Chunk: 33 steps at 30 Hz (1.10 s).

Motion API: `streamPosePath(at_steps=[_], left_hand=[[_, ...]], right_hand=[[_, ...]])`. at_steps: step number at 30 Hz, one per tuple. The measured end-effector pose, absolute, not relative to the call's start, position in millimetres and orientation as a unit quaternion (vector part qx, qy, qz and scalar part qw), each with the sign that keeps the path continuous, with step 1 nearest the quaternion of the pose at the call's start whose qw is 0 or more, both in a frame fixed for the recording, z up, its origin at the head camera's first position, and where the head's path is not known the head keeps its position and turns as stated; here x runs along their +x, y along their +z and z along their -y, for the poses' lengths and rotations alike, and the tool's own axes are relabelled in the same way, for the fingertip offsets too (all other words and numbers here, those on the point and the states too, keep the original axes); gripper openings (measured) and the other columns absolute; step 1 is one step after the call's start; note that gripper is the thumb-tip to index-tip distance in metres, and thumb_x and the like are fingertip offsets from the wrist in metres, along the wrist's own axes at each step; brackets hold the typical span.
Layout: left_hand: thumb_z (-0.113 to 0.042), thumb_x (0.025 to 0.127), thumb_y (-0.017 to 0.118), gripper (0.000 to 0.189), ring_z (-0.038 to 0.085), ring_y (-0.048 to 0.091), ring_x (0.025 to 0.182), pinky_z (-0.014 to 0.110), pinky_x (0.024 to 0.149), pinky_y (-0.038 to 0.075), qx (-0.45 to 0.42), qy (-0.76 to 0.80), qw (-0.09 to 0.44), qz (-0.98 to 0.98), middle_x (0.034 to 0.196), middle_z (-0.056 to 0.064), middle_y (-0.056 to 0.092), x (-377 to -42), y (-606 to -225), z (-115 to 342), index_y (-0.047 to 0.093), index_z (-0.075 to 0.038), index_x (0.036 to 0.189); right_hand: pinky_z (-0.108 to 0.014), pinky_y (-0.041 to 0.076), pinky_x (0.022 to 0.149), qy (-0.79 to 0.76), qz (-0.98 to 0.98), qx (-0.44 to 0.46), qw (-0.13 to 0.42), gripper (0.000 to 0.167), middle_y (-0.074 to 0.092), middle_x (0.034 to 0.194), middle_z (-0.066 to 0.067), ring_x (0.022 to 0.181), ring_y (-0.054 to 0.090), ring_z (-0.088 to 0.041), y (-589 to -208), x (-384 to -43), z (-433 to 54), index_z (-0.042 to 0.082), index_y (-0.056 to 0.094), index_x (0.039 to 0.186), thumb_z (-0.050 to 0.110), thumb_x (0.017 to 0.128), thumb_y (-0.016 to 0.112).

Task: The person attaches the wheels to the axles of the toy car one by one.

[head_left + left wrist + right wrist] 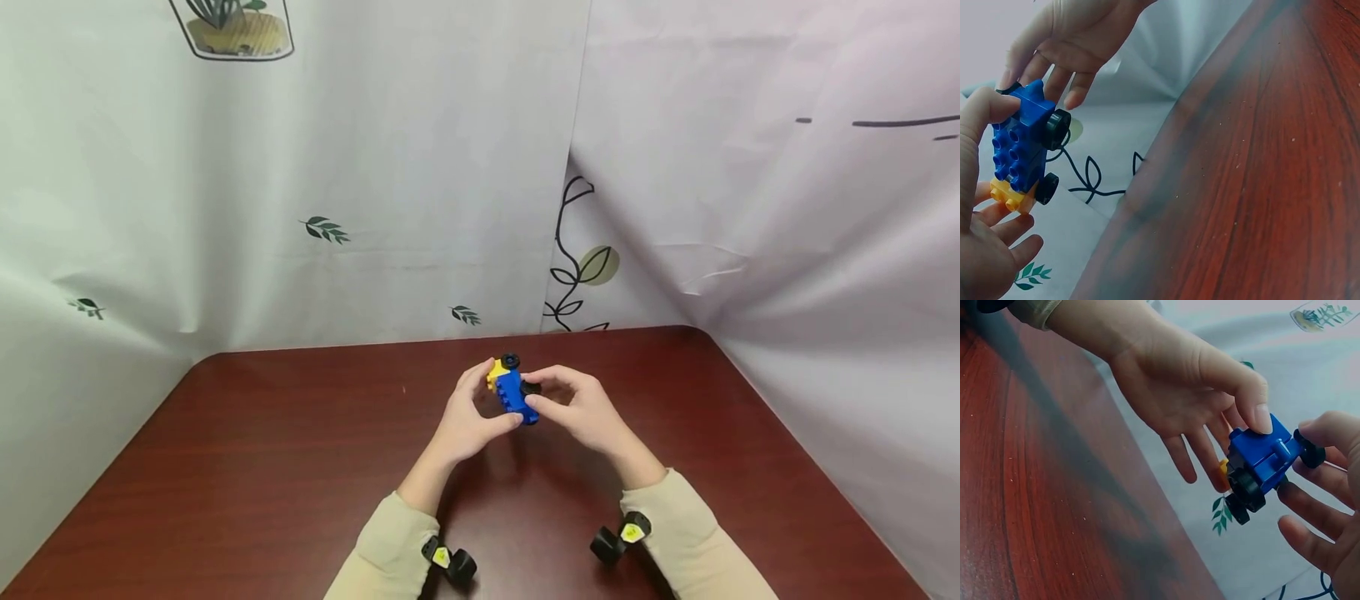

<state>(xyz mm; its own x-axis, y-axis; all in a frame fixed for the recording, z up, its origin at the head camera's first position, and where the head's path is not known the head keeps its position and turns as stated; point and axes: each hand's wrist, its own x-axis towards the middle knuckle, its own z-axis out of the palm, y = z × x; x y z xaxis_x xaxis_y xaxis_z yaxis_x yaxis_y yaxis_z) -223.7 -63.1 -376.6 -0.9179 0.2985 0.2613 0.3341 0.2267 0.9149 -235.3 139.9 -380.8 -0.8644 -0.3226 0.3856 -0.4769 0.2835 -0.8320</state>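
Observation:
A toy car of blue building bricks [513,393], with a yellow brick [1011,195] at one end and black wheels, is held up over the table. My left hand [467,423] grips it lengthwise, thumb on the blue end and fingers at the yellow end. From the other side, my right hand [583,408] pinches a black wheel [1314,454] between thumb and finger. Two more wheels show along the opposite side in the right wrist view. Rows of studs on the blue bricks face the left wrist camera.
The dark red-brown table [262,467] has rounded back corners. Behind it and at the sides hangs a pale curtain [420,167] printed with leaves. Each sleeve carries a black wrist device, the left one [450,562] and the right one [621,537].

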Motion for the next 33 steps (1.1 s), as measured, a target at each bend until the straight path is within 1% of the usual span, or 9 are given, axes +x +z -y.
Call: streamPosePath(at_steps=[4, 6, 11, 14, 18, 21, 24, 28, 33], left_hand=[[-0.012, 0.077, 0.072, 0.081, 0.04, 0.045, 0.126, 0.055, 0.104, 0.037, -0.203, -0.587, 0.021, 0.783, 0.147, 0.023, 0.031, -222, -373, 65, 0.031, 0.003, 0.145], [-0.013, 0.077, 0.073, 0.082, 0.039, 0.044, 0.128, 0.054, 0.105, 0.036, -0.207, -0.586, 0.023, 0.783, 0.147, 0.022, 0.03, -229, -383, 65, 0.031, 0.001, 0.145], [-0.022, 0.076, 0.077, 0.085, 0.033, 0.045, 0.129, 0.05, 0.106, 0.038, -0.213, -0.584, 0.037, 0.783, 0.147, 0.014, 0.033, -246, -407, 67, 0.032, -0.004, 0.146], [-0.028, 0.074, 0.078, 0.087, 0.031, 0.047, 0.127, 0.049, 0.105, 0.039, -0.218, -0.581, 0.049, 0.783, 0.146, 0.012, 0.035, -245, -408, 67, 0.034, -0.005, 0.146], [-0.032, 0.072, 0.079, 0.088, 0.029, 0.046, 0.127, 0.049, 0.104, 0.04, -0.234, -0.57, 0.071, 0.784, 0.145, 0.01, 0.037, -245, -409, 66, 0.036, -0.006, 0.145], [-0.031, 0.071, 0.079, 0.089, 0.027, 0.044, 0.128, 0.049, 0.104, 0.04, -0.24, -0.562, 0.091, 0.786, 0.145, 0.009, 0.038, -244, -408, 63, 0.037, -0.006, 0.144], [-0.03, 0.069, 0.08, 0.089, 0.027, 0.043, 0.128, 0.052, 0.103, 0.04, -0.241, -0.556, 0.108, 0.788, 0.144, 0.01, 0.039, -242, -407, 61, 0.038, -0.005, 0.144], [-0.03, 0.067, 0.08, 0.09, 0.027, 0.041, 0.13, 0.056, 0.102, 0.04, -0.238, -0.541, 0.126, 0.797, 0.144, 0.01, 0.04, -241, -407, 59, 0.039, -0.004, 0.143], [-0.029, 0.067, 0.08, 0.088, 0.026, 0.041, 0.13, 0.055, 0.103, 0.039, -0.227, -0.534, 0.142, 0.802, 0.144, 0.008, 0.04, -239, -412, 58, 0.041, -0.008, 0.143]], right_hand=[[-0.026, 0.056, 0.074, 0.544, 0.796, 0.257, 0.066, 0.028, 0.067, 0.11, -0.01, 0.087, 0.065, -0.019, -380, -237, -139, 0.011, 0.066, 0.114, 0.016, 0.086, 0.069], [-0.026, 0.056, 0.074, 0.547, 0.793, 0.26, 0.064, 0.028, 0.067, 0.11, -0.01, 0.087, 0.065, -0.019, -381, -237, -138, 0.01, 0.067, 0.114, 0.015, 0.086, 0.069], [-0.026, 0.056, 0.073, 0.553, 0.785, 0.272, 0.058, 0.028, 0.068, 0.109, -0.013, 0.087, 0.065, -0.017, -381, -237, -138, 0.008, 0.067, 0.113, 0.013, 0.086, 0.069], [-0.027, 0.057, 0.074, 0.561, 0.779, 0.274, 0.053, 0.027, 0.068, 0.109, -0.013, 0.088, 0.066, -0.015, -381, -237, -138, 0.007, 0.067, 0.112, 0.012, 0.086, 0.068], [-0.03, 0.057, 0.075, 0.602, 0.757, 0.252, 0.038, 0.022, 0.069, 0.109, -0.014, 0.09, 0.066, -0.015, -381, -237, -137, 0.004, 0.07, 0.108, 0.014, 0.089, 0.064], [-0.033, 0.057, 0.073, 0.631, 0.744, 0.218, 0.028, 0.022, 0.068, 0.108, -0.014, 0.086, 0.065, -0.014, -382, -237, -135, 0.002, 0.069, 0.106, 0.017, 0.091, 0.062], [-0.034, 0.056, 0.074, 0.644, 0.744, 0.177, 0.015, 0.027, 0.065, 0.109, -0.013, 0.084, 0.062, -0.015, -382, -236, -132, 0.003, 0.064, 0.112, 0.019, 0.091, 0.062], [-0.035, 0.054, 0.077, 0.655, 0.747, 0.116, -0.013, 0.032, 0.059, 0.115, -0.014, 0.087, 0.06, -0.018, -383, -234, -128, 0.004, 0.058, 0.118, 0.021, 0.092, 0.061], [-0.037, 0.055, 0.079, 0.66, 0.744, 0.082, -0.062, 0.04, 0.054, 0.125, -0.018, 0.087, 0.062, -0.019, -388, -231, -122, 0.01, 0.052, 0.128, 0.033, 0.096, 0.053]])
